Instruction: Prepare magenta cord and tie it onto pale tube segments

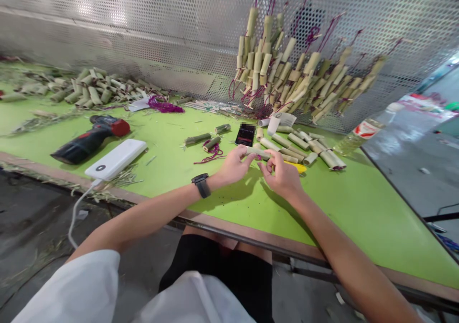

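Note:
My left hand (234, 164) is closed around one end of a short bamboo tube (255, 152), held just above the green tabletop. A bit of purple cord (258, 157) shows at the tube between my hands. My right hand (283, 172) is at the tube's other end, its thumb and fingers pinched on what looks like the cord; the fingertips partly hide it. Just beyond my hands lie a phone (245, 135) and loose bamboo tubes (291, 146). A yellow object (296, 167) lies partly hidden behind my right hand. Left of them, purple cord (214, 155) trails from a short tube (211, 144).
A cordless drill (91, 136) and a white power bank (116, 159) with a cable lie left. Behind are a bamboo pile (89, 89), a purple cord bundle (165, 104) and strung bamboo bunches (287, 74) against a perforated metal wall (161, 17). A bottle (362, 134) stands right.

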Demonstrator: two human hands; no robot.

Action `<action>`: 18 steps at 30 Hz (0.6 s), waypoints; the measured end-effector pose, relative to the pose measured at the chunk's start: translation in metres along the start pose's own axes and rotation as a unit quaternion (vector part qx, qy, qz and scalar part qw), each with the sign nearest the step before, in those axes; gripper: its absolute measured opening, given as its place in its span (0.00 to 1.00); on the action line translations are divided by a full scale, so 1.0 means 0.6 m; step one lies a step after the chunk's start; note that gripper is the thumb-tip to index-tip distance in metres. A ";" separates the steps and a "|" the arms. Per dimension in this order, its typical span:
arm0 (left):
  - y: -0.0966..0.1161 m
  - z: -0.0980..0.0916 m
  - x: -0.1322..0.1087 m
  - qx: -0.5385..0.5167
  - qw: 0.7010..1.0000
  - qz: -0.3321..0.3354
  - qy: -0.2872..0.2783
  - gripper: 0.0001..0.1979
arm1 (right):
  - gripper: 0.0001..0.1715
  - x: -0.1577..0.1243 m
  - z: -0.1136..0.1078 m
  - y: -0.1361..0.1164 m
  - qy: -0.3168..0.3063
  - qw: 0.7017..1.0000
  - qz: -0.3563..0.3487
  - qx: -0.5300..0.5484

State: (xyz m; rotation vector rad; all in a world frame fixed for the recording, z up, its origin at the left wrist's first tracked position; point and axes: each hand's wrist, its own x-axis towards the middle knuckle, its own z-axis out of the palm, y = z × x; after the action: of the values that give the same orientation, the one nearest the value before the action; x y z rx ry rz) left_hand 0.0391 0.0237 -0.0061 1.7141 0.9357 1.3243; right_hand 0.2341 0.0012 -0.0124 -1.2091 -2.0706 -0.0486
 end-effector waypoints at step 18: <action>-0.001 -0.004 0.000 0.083 0.996 0.026 -0.011 0.10 | 0.16 0.011 -0.021 -0.014 0.042 0.994 -0.008 0.097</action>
State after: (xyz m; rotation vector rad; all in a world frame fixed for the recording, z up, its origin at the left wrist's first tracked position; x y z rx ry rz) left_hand 0.0365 0.0246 -0.0062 1.8867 1.0184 1.2887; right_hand 0.2328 -0.0030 0.0034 -1.0545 -1.9628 0.0906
